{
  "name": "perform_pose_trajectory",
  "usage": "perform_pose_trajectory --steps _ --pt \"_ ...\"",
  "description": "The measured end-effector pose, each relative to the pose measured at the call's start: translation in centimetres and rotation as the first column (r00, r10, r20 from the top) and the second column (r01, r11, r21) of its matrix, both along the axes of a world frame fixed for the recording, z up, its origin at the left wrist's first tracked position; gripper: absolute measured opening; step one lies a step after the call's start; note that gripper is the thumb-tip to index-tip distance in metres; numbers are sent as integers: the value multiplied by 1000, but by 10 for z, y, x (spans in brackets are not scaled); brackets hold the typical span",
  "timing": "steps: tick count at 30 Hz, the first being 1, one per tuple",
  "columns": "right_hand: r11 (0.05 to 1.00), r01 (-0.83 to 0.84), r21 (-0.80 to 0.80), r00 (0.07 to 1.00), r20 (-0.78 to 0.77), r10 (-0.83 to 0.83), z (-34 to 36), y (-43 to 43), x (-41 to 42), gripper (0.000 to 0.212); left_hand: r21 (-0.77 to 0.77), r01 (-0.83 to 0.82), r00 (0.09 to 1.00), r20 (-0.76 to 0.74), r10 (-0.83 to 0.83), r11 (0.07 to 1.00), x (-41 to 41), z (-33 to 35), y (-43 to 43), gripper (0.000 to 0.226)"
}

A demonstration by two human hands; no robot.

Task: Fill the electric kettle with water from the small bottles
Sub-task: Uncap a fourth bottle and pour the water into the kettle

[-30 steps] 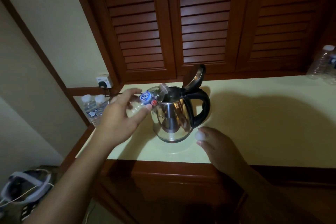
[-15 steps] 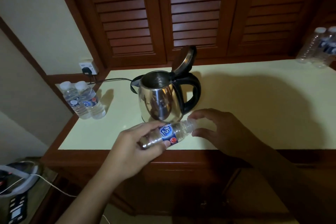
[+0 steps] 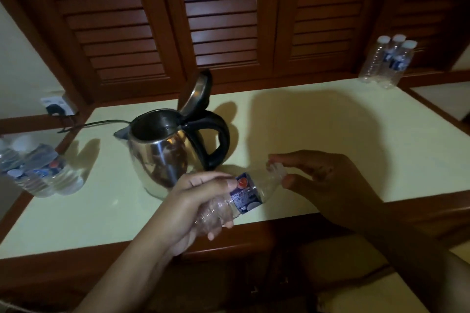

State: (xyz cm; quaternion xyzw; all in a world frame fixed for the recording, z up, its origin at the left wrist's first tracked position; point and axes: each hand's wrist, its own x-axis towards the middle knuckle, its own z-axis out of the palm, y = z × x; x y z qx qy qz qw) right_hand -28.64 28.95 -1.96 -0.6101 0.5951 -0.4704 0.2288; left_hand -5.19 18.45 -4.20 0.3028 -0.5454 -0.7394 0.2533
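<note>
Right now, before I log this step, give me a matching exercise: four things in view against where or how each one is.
Things:
1 kettle lid
2 held bottle
3 three bottles
4 plug

States:
A far right corner of the counter
B in the wall socket
C tipped up, open
D gripped by the left hand

Pairs: 1-C; 2-D; 3-A; 4-B
</note>
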Motion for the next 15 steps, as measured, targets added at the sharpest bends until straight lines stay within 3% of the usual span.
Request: perform_pose_trajectory --steps 3,6,9,11,13,14,15 --pt "999 14 -45 1000 -12 -15 5 4 -29 36 229 144 989 -1 -148 963 -37 4 -10 85" --pt "985 44 -170 947 -307 -95 5 4 -68 24 419 367 919 -25 -393 830 -81 11 -19 71" --pt "967 45 -250 899 -412 -148 7 -6 -113 39 404 440 879 -9 -477 802 -136 15 -19 61" --pt "970 98 -222 897 -402 -183 11 -14 -149 45 264 407 901 41 -432 874 -176 19 -18 52" --pt "971 195 -137 904 -360 -232 15 -21 -188 55 -103 301 950 125 -288 948 -216 22 -16 43" --pt "967 255 -21 921 -301 -249 19 -24 -205 61 -348 241 967 168 -193 906 -234 21 -14 41" --pt "947 304 107 931 -246 -271 21 -27 -226 63 -602 172 980 183 -75 780 -252 20 -13 39"
